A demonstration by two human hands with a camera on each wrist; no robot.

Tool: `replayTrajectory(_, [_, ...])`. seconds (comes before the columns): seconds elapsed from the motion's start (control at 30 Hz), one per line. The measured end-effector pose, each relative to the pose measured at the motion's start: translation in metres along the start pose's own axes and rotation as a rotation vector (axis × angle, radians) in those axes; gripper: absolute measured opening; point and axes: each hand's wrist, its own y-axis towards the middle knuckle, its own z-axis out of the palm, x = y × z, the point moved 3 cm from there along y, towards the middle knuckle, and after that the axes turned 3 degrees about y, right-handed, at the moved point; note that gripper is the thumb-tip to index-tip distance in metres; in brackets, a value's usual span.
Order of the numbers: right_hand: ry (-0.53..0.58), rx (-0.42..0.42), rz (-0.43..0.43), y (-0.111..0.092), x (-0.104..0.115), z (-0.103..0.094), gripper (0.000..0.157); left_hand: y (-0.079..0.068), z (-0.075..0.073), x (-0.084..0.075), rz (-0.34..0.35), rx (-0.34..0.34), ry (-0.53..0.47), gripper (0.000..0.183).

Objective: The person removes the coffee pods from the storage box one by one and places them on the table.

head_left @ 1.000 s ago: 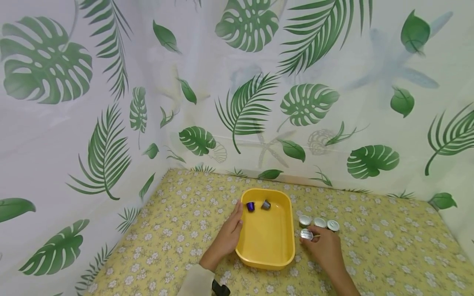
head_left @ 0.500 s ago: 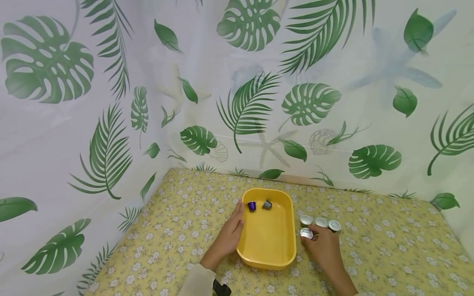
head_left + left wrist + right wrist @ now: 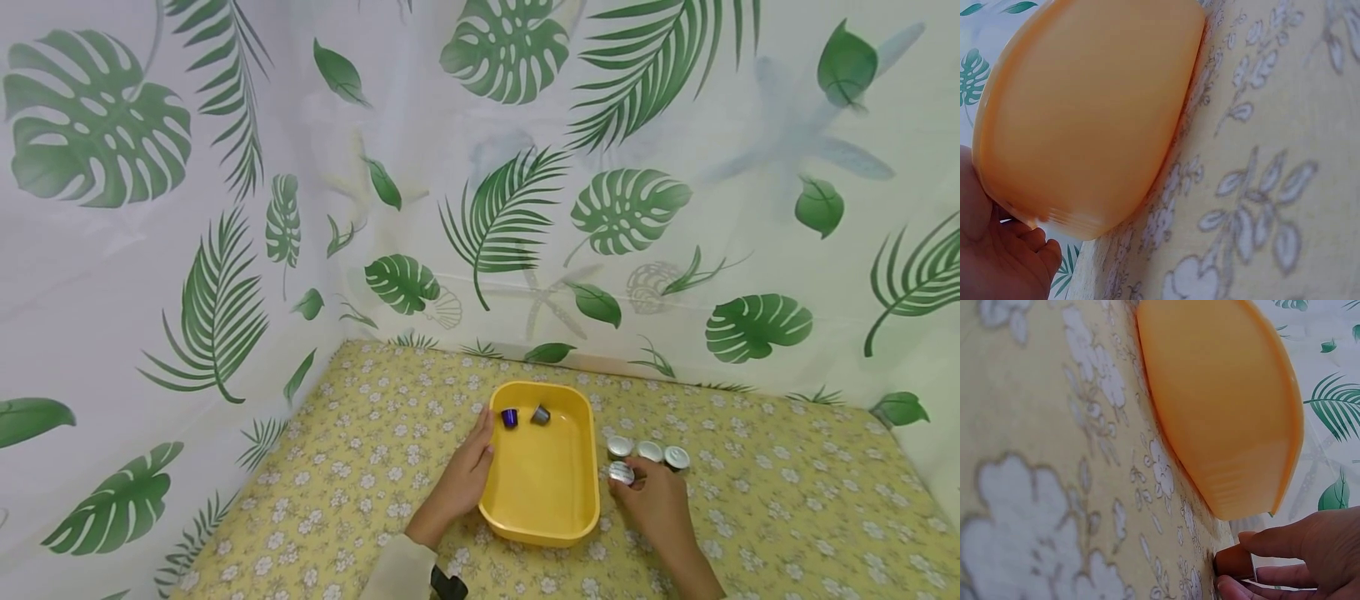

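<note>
In the head view, a yellow plastic tray [image 3: 540,500] holds a blue coffee capsule [image 3: 510,418] and a grey coffee capsule [image 3: 541,415] near its far end. My left hand [image 3: 461,472] holds the tray's left rim; in the left wrist view, some fingers curl by its outer wall. To the tray's right, my right hand [image 3: 660,504] pinches a brown coffee capsule [image 3: 1234,562], silver lid [image 3: 621,473] up, between thumb and fingers. That capsule stands at the tablecloth. Just behind it, three coffee capsules [image 3: 649,452] stand in a row, silver lids up.
A yellow flowered tablecloth [image 3: 360,433] covers the table. White curtains [image 3: 420,225] printed with green leaves hang behind the table and along its left side. A black strap [image 3: 448,583] is on the left wrist.
The view has shifted very slightly. Both hands, the tray and the capsules keep almost the same places, with the right hand still pinching its capsule.
</note>
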Motion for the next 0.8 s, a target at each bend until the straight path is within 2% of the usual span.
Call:
replayTrajectory(0.33, [0.026, 0.010, 0.011, -0.002, 0.001, -0.004, 0.046, 0.001, 0.001, 0.001, -0.001, -0.002, 0.007, 0.054])
replayTrajectory(0.53, [-0.023, -0.002, 0.017, -0.008, 0.006, -0.009, 0.052, 0.000, 0.001, 0.002, -0.002, -0.005, 0.006, 0.054])
replayTrajectory(0.8, [-0.070, 0.014, -0.027, -0.011, 0.023, -0.026, 0.054, 0.000, 0.001, 0.001, -0.006, -0.004, 0.003, 0.054])
